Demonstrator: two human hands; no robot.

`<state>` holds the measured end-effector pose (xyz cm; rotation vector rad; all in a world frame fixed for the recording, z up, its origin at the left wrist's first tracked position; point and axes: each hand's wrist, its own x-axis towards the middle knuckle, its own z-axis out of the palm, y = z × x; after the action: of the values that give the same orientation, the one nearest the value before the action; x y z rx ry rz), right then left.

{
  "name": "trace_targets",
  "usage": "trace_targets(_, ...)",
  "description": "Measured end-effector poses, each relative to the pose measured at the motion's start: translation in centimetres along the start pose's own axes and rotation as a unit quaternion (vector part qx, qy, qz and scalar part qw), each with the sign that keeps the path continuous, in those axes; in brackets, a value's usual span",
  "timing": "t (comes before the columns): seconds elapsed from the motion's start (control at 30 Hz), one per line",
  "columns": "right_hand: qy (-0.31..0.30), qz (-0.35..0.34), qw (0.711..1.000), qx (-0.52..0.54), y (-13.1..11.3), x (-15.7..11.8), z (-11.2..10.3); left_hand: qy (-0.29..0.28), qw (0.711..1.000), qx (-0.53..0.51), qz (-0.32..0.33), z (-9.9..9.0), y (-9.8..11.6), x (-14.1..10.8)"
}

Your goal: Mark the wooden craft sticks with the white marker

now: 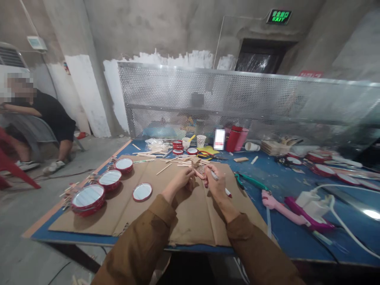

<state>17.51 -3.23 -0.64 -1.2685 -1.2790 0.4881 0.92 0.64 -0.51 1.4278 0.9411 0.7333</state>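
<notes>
Olive sleeves (136,245), right hand (218,188) gripping a white pen (227,192), green EXIT sign (279,16) overhead

Two sleeves rise from the bottom edge of the frame. Left sleeve (135,245) and right sleeve (259,253): khaki-brown cloth, loose-fitting, heavily creased, with darker blotches on the left one. Cuffs (166,204) bunched, stopping short of the wrists, forearm showing past each. Left hand (178,183) and right hand (215,186) bare.
</notes>
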Motion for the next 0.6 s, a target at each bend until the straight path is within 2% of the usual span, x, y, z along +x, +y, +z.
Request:
trace_targets(0.07,0.006,-0.013,0.999,-0.035,0.5,0.4,-0.1,0.033,0.999,-0.011,0.021,-0.2,0.4,-0.1)
trace_targets(0.17,0.001,-0.066,0.983,-0.169,0.9,1.1,-0.4,0.13,0.99,-0.012,0.052,-0.9,0.9,-0.3)
trace_targets(0.27,-0.063,-0.077,0.946,-0.308,0.8,1.5,-0.4,0.223,0.973,-0.004,0.061,-1.9,1.0,-0.3)
trace_targets(0.4,-0.146,-0.078,0.891,-0.423,-0.1,1.3,0.4,0.315,0.943,-0.015,0.106,-3.2,1.0,-0.5)
trace_targets(0.47,-0.155,-0.066,0.875,-0.453,-0.7,1.1,0.9,0.32,0.941,-0.028,0.103,-3.6,1.0,-0.6)
trace_targets(0.6,-0.163,-0.067,0.857,-0.485,-1.5,0.9,1.3,0.293,0.951,-0.037,0.09,-3.4,1.0,-0.5)
